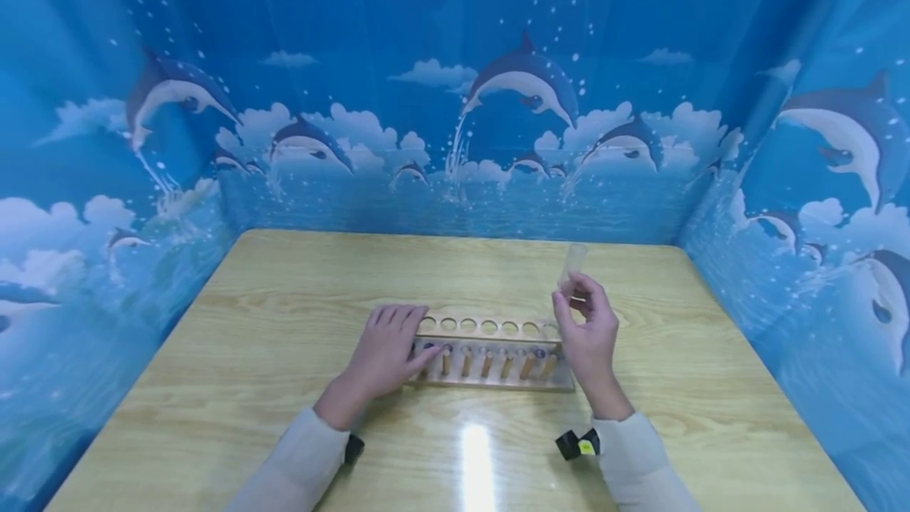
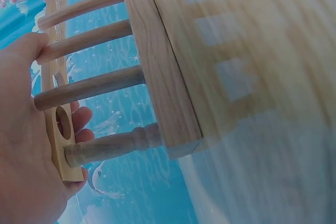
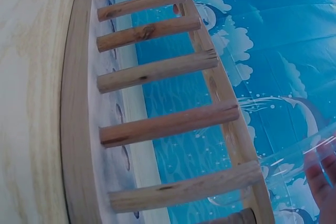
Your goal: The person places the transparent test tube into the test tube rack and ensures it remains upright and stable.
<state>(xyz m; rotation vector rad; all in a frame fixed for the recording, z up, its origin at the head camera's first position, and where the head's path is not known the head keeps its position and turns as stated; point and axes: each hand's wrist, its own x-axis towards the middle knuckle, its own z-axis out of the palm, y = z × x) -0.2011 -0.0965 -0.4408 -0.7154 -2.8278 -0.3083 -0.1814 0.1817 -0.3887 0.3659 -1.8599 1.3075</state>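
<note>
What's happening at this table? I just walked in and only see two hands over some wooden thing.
A person is working at a wooden test tube rack that stands on a light wooden table. The left hand rests on the rack's left end, fingers laid over the top board. The right hand pinches a clear test tube and holds it upright above the rack's right end. The holes in the top board that can be seen look empty.

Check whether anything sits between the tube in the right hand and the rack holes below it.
Nothing visible does. The right hand holds the clear tube above the right end of the wooden rack; its top holes look empty. The left hand rests on the far left end.
</note>
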